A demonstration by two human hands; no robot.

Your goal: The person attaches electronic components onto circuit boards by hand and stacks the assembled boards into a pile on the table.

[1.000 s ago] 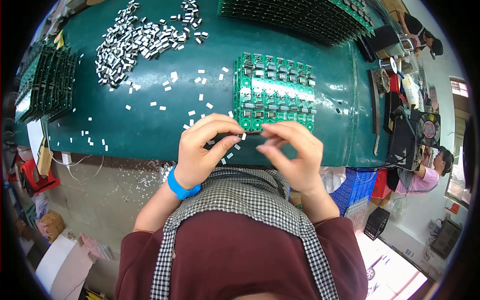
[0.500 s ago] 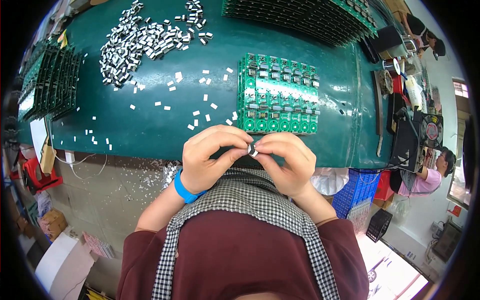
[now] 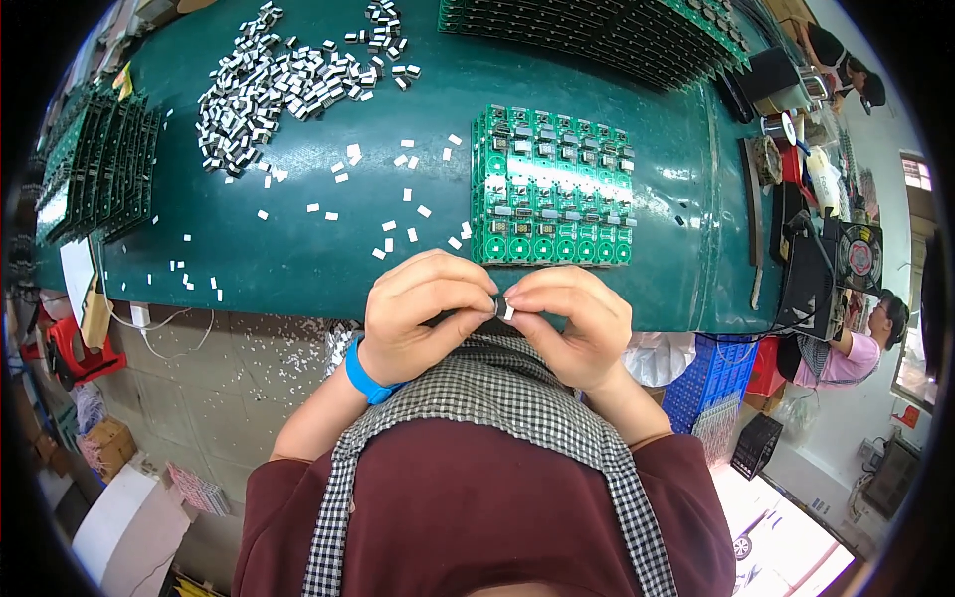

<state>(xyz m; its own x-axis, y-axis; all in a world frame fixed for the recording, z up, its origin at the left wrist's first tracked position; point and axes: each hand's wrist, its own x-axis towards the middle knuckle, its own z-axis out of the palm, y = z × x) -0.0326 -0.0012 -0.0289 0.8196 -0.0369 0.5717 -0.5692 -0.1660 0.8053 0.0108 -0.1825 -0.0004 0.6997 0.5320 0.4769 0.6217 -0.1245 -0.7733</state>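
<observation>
Just in front of the table edge, both my hands meet at a small digit display (image 3: pixel 502 306), dark on one side and white on the other. The thumb and fingertips of my left hand (image 3: pixel 423 303) pinch its dark side. My right hand (image 3: pixel 577 316) pinches the white side; whether that white cover is coming loose cannot be made out. Beyond my hands lies a stack of green circuit boards (image 3: pixel 567 227). Its top panel carries rows of parts, and a few digit displays sit in its near row at the left.
A heap of small black-and-white displays (image 3: pixel 308 80) covers the table's far left. Loose white pieces (image 3: pixel 424 211) are scattered between heap and boards. More board stacks stand at the left (image 3: pixel 99 164) and far edge (image 3: pixel 597 35). A fan (image 3: pixel 858 257) and a person (image 3: pixel 846 348) are at the right.
The display has turned slightly between my fingertips, so more of its white side shows by my right thumb. My hands have otherwise barely moved.
</observation>
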